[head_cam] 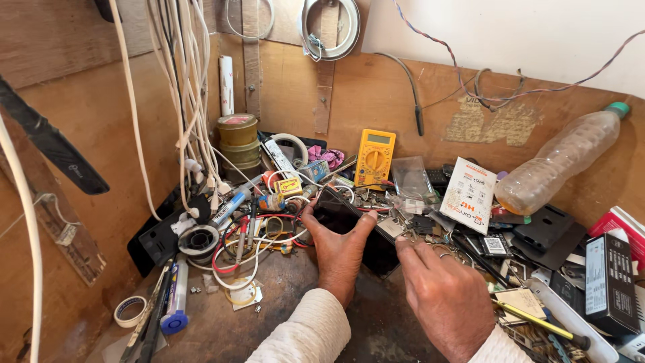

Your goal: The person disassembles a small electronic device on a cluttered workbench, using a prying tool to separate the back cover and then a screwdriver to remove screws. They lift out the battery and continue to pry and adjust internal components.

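Phone point(349, 225), dark and flat, held tilted above the middle of the bench point(222, 329), screen side toward the camera. Left hand point(339, 252) grips it from below: thumb across the lower face, fingers point(310, 214) wrapped behind the left edge, probably to steady it. Right hand point(440, 289) sits at the phone's right edge, fingers pinched narrow on something small there; what it is, cannot tell. Ring on one finger.

Near front-left corner: roll of tape point(130, 310) lying flat, blue-capped tube point(176, 296) beside it. Right edge: black box point(610, 282) and yellow-handled tool point(537, 321) on a pile of parts.

Middle, left of the hands: tangle of red and white wires point(248, 249) and a black spool point(199, 240).

Farther back: yellow multimeter point(375, 158) propped against the wooden back wall point(403, 94); stack of round tins point(238, 142), lids on, contents hidden. Clear plastic bottle point(564, 161) lies slanted at the right, green cap on, apparently nearly empty. White cables point(191, 101) hang down the back-left corner.
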A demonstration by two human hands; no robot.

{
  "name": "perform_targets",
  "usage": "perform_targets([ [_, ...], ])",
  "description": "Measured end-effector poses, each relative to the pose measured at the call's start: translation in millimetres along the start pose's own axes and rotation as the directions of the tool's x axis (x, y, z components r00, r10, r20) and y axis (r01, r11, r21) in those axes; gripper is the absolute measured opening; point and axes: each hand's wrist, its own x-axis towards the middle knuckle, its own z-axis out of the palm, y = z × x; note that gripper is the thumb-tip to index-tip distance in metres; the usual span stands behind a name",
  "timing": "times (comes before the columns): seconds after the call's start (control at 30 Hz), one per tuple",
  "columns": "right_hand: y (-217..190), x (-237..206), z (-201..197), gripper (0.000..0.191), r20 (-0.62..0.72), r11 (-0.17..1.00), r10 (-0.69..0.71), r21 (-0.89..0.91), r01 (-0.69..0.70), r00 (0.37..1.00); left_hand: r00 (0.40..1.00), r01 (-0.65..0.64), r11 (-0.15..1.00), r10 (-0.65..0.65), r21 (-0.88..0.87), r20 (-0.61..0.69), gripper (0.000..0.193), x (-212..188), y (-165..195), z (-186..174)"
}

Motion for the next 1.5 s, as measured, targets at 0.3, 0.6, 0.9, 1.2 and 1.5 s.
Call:
perform_targets([
  [0.3,5,10,0,0.015,-0.075,0.913,0.228,0.363,-0.187,0.971,1.000,0.022,0.999,-0.021,0.035,-0.016,0.093,-1,3,-1],
  [0.6,-1,11,-5,0.040,0.075,0.995,-0.034,0.100,0.027,0.997,1.000,-0.009,1.000,0.009,-0.002,-0.027,0.091,0,1,0],
  [0.9,8,27,-10,0.010,0.074,0.875,0.255,0.407,-0.263,0.964,0.999,0.046,0.999,-0.046,-0.014,-0.021,0.092,0,1,-3],
  [1.2,9,25,-17,0.014,0.110,0.908,0.191,0.359,-0.218,0.975,0.980,0.129,0.992,-0.126,0.011,-0.153,0.079,8,-1,-7],
  [1.5,6,23,-23,0.016,0.129,0.923,0.215,0.298,-0.244,0.968,0.986,0.129,0.990,-0.134,-0.053,-0.104,0.069,8,0,-11],
])
